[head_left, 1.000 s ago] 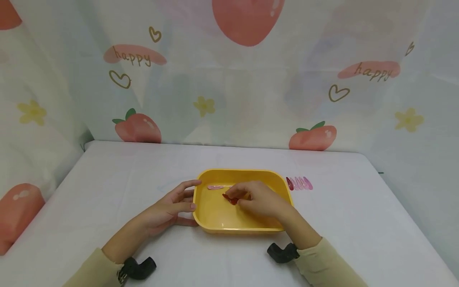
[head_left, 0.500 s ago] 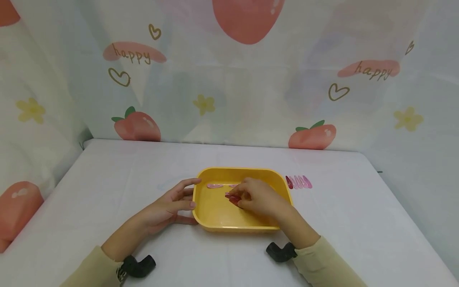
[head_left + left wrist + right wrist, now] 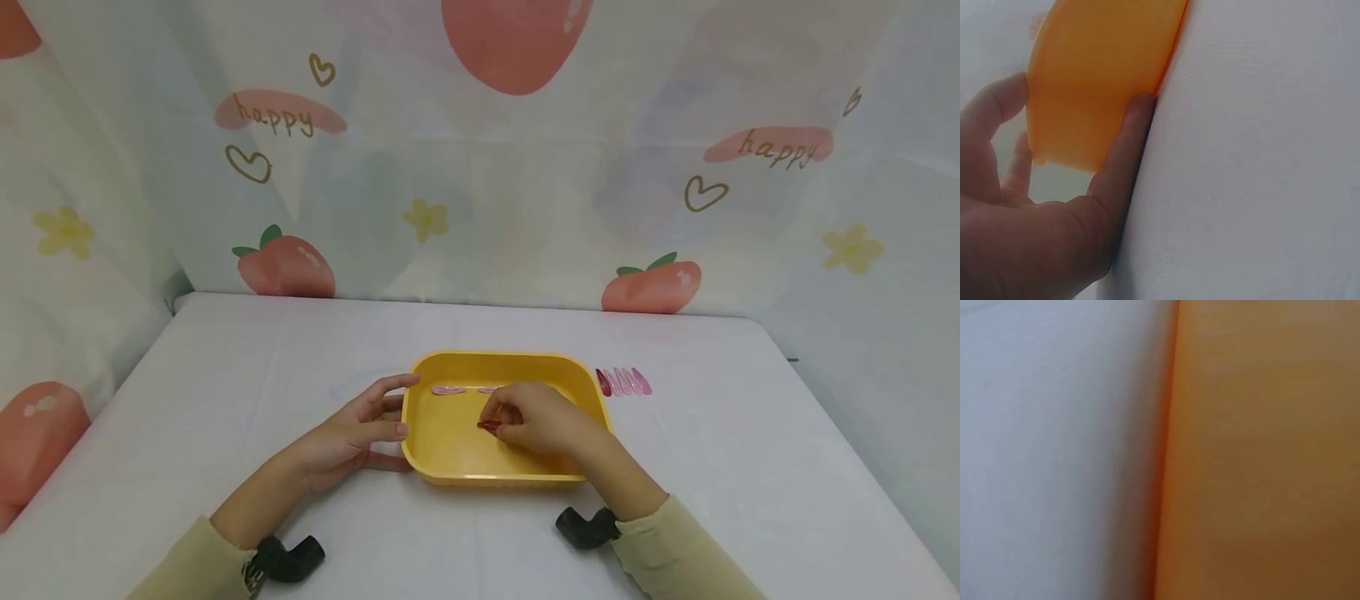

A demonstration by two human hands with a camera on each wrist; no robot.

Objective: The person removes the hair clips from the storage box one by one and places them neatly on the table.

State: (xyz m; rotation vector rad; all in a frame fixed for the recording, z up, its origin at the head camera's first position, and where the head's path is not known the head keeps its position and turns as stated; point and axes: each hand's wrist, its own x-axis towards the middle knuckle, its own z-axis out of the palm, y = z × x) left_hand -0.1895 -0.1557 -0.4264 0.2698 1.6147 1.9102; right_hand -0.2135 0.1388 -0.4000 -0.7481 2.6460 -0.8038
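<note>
In the head view, my left hand (image 3: pixel 348 437) rests spread fingers against the left end of a yellow tray (image 3: pixel 495 480). The left wrist view shows these fingers fairly straight along the tray's outer wall (image 3: pixel 1094 87). Over the tray's middle, my right hand (image 3: pixel 540 419) pinches a dark red hair clip (image 3: pixel 489 425) between thumb and fingers; its far end is hidden by the hand. Two pink hair clips, one at left (image 3: pixel 448 390) and another (image 3: pixel 487 389) partly behind the right hand, lie along the tray's far side. The right wrist view has only the tray's wall (image 3: pixel 1260 456), blurred.
Just right of the tray, a row of several hair clips lies on the white table (image 3: pixel 750 467), a dark red clip (image 3: pixel 603 382) at its left end and pink clips (image 3: pixel 630 381) beside it. A printed curtain (image 3: pixel 525 167) hangs behind the table.
The dark red pieces at the right fingertips looked spread apart earlier; now one narrow dark red clip shows between closer fingers. The left hand and the tray have stayed in place.
</note>
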